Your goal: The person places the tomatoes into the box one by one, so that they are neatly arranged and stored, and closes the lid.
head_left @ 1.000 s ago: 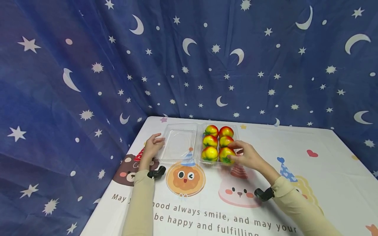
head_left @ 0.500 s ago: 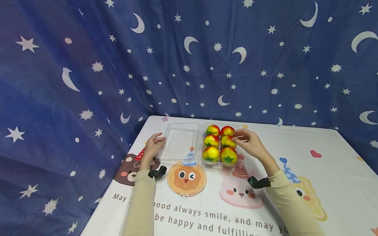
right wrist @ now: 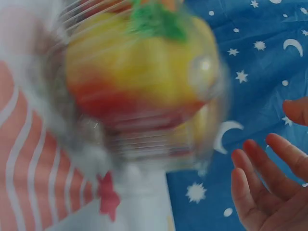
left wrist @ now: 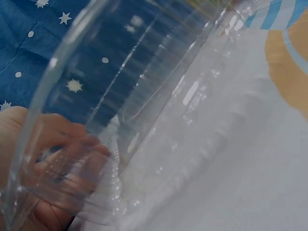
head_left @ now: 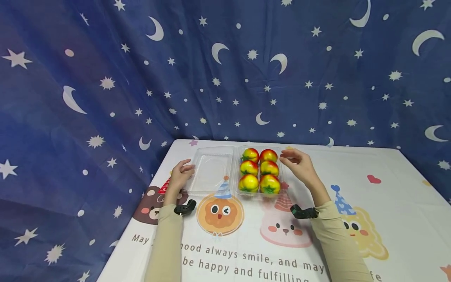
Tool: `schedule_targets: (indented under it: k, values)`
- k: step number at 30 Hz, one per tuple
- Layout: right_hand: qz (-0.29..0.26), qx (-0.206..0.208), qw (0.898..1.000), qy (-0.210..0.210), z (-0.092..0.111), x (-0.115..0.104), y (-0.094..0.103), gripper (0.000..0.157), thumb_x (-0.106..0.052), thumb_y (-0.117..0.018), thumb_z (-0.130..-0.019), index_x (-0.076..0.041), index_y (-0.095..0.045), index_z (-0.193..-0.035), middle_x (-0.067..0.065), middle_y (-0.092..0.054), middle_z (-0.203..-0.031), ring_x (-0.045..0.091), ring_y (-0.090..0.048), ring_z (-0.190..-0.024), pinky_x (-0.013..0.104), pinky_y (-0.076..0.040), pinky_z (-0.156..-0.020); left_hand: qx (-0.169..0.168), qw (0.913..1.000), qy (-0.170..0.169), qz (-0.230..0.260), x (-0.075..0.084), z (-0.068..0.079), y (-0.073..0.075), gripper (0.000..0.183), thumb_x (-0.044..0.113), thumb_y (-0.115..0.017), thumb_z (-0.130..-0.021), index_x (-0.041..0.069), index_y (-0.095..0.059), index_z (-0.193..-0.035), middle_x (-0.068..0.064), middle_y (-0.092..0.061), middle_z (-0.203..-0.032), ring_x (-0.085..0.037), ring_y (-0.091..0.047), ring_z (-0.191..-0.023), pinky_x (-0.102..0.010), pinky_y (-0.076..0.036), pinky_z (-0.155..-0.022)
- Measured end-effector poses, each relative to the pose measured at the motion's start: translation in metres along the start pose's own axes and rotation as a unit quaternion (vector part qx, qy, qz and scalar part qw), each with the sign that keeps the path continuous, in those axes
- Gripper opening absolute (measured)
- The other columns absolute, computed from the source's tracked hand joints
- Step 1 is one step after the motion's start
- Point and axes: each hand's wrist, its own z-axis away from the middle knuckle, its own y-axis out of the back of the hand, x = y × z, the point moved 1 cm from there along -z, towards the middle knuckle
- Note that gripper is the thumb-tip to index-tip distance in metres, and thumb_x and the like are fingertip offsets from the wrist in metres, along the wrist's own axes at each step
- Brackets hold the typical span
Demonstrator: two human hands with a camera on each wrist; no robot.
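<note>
A clear plastic clamshell box (head_left: 283, 172) lies open on the table, its lid (head_left: 211, 172) folded out to the left. Several yellow-and-red artificial fruits with green leaves, such as the front right fruit (head_left: 269, 184), fill the box in two columns. My left hand (head_left: 179, 178) is at the lid's left edge, fingers loosely bent. In the left wrist view its fingers (left wrist: 96, 154) show through the clear plastic; whether they press it is unclear. Just right of the box, my right hand (head_left: 299, 166) holds nothing. Its fingers (right wrist: 262, 168) are spread apart in the right wrist view.
A white printed cloth (head_left: 398, 203) with cartoon figures and lettering covers the table. Behind and to the left hangs a dark blue curtain (head_left: 303, 109) with stars and moons. Each wrist carries a small black camera, such as the right camera (head_left: 303, 212).
My right hand has left the front right fruit, moved back along the right column and drawn off to the right of the box. My left hand has stayed by the lid.
</note>
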Motion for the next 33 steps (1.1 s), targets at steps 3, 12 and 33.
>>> schedule_targets:
  k: [3,12,33]
  values:
    - [-0.002,0.002,1.000,-0.002,-0.002,0.003,-0.003,0.036,-0.021,-0.065,-0.096,0.003,-0.063,-0.123,0.023,-0.065,-0.119,0.037,-0.062,-0.105,0.015,-0.048,-0.080,0.001,0.9999,0.009,-0.004,0.001,0.000,0.000,0.051,0.005,-0.060,-0.095,0.003,-0.047,-0.144,-0.022,-0.062,-0.129,-0.029,-0.062,-0.113,-0.020,-0.052,-0.080]
    - [0.041,-0.012,0.999,0.014,0.009,0.012,-0.001,0.032,-0.011,-0.062,-0.096,0.008,-0.061,-0.122,0.027,-0.065,-0.117,0.042,-0.063,-0.104,0.046,-0.053,-0.089,0.004,0.9999,0.004,-0.011,0.003,0.007,-0.002,0.050,0.003,-0.059,-0.096,0.004,-0.047,-0.144,-0.022,-0.062,-0.129,-0.033,-0.062,-0.112,-0.028,-0.055,-0.080]
    - [0.047,-0.043,0.997,-0.033,0.006,0.015,0.014,0.038,-0.016,-0.062,-0.097,0.008,-0.059,-0.126,0.028,-0.061,-0.124,0.043,-0.063,-0.105,0.049,-0.052,-0.089,0.005,0.9958,-0.051,-0.076,0.054,0.005,0.009,0.049,0.013,-0.057,-0.099,0.007,-0.045,-0.146,-0.018,-0.062,-0.131,-0.034,-0.062,-0.110,-0.033,-0.052,-0.088]
